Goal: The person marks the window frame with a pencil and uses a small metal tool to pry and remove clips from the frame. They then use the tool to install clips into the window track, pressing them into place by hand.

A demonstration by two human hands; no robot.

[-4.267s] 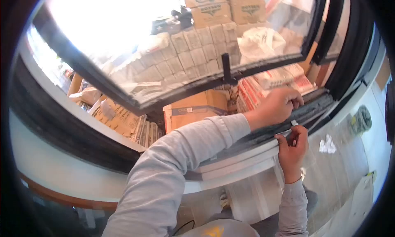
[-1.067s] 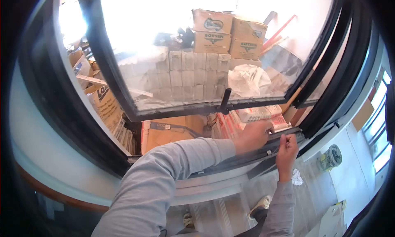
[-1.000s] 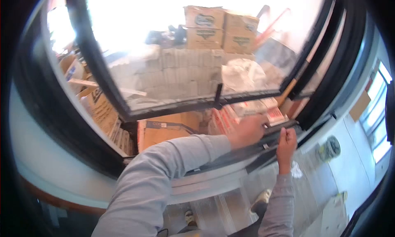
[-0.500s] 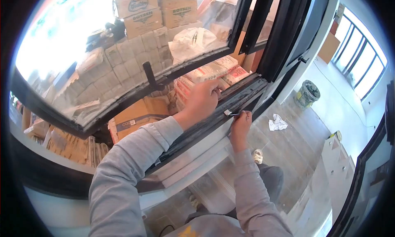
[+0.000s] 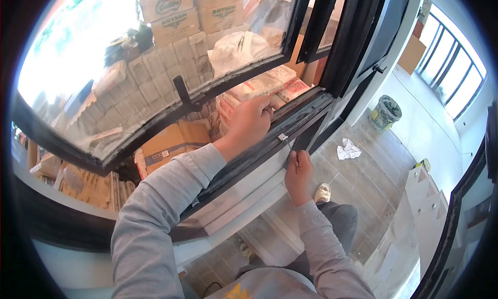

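Observation:
My left hand (image 5: 250,121) is closed above the black window frame's bottom rail (image 5: 306,107), its thumb and finger pinched together. Whatever is between those fingers is too small to make out. Lower down, on the room side of the rail, my right hand (image 5: 299,170) is closed with the thumb on top. A thin dark line runs up from it toward a small whitish piece (image 5: 282,137) on the rail; what the fingers grip is mostly hidden. The glass window sash (image 5: 150,130) swings outward to the left, with a black handle (image 5: 182,91) on its lower bar.
Outside are stacked cartons (image 5: 176,26), filled sacks (image 5: 259,86) and a flattened brown box (image 5: 174,146). Indoors, a stained bucket (image 5: 385,113) and a crumpled white paper (image 5: 348,149) lie on the tiled floor (image 5: 368,190). A glazed black-framed panel (image 5: 467,211) stands at the right.
My right hand has moved down and slightly left, away from the rail, and turned thumb-up. My left hand has shifted slightly left in view, still closed.

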